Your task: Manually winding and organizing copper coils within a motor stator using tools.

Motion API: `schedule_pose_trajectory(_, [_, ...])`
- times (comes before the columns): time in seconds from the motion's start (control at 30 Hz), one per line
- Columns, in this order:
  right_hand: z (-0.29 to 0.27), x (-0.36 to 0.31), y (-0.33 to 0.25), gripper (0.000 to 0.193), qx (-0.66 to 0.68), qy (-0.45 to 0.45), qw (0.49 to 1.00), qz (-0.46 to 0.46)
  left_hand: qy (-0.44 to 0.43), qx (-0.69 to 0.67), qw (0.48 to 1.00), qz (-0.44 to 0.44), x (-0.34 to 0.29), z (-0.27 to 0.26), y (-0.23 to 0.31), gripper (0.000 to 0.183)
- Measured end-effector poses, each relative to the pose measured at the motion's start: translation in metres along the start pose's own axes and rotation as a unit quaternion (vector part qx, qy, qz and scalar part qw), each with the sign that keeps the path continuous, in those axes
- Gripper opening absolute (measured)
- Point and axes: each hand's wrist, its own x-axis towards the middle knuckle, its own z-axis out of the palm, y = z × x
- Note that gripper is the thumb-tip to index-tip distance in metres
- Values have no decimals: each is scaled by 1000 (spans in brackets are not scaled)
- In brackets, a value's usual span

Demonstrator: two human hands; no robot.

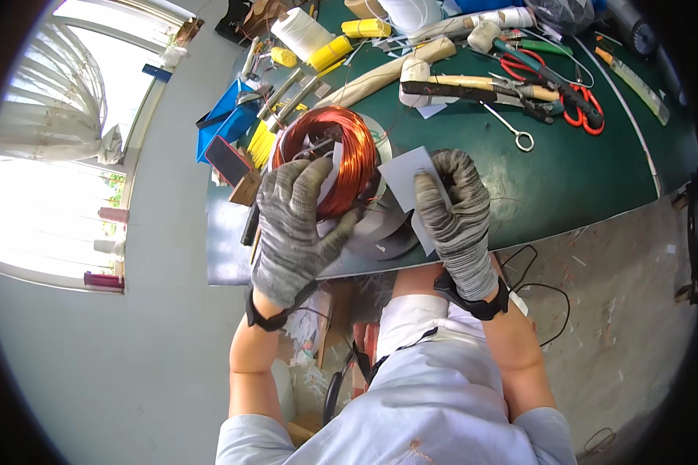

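copper coil (358,159) is at the near left of the green surface (566,186), prob. heavy, springy & slick; best gripped round the rim. l. hand (296,225) curls over its near left, fingers part spread, thumb apart. r. hand (459,217) pinches a white sheet (400,177), prob. light, bendy; edge hold's best.

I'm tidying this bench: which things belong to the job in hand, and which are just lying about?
Seemingly in use:
- copper wire coil, at the left hand
- pale sheet, held in the right hand

Seemingly lying about:
- white-headed mallet
- white thread spool
- ring-ended metal rod
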Motion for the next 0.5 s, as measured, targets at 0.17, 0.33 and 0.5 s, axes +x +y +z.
schedule_pose_trajectory(0.17, [-8,-2,-1,17,21,0,999,48,8,-33,999,-8,-16,17,-32,67])
schedule_pose_trajectory(0.33, [-22,6,-5,16,32,-56,997,32,5,-58,996,64,-2,8,-42,56])
schedule_pose_trajectory(0.5, [-19,37,1,15,150,-103,982,58,-52,-90,995,8,15,-15,0,43])
